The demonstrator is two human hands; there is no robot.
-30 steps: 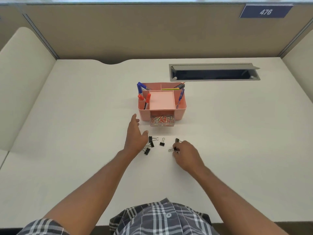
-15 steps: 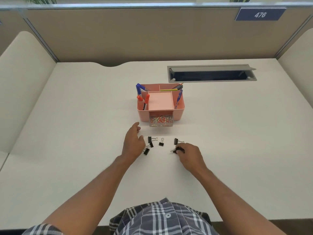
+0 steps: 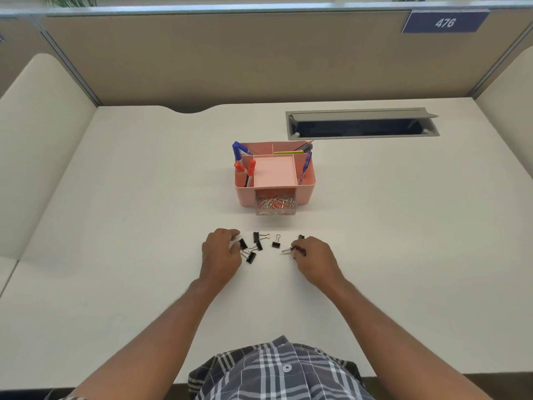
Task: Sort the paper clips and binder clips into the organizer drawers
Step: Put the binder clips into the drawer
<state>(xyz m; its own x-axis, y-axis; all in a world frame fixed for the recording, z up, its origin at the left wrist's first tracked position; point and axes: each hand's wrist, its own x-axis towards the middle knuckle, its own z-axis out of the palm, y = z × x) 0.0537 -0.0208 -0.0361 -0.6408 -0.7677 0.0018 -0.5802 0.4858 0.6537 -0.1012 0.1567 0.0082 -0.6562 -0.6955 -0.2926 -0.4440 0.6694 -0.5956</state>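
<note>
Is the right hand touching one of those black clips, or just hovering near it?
Touching. The head view shows the right hand with fingertips pinched on a black clip, its silver handle sticking out leftward.

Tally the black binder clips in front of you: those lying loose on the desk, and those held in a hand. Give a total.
Loose binder clips on the desk: 6, one partly hidden behind the right hand
Held binder clip, pinched in the right hand's fingers: 1
Total: 7
</note>
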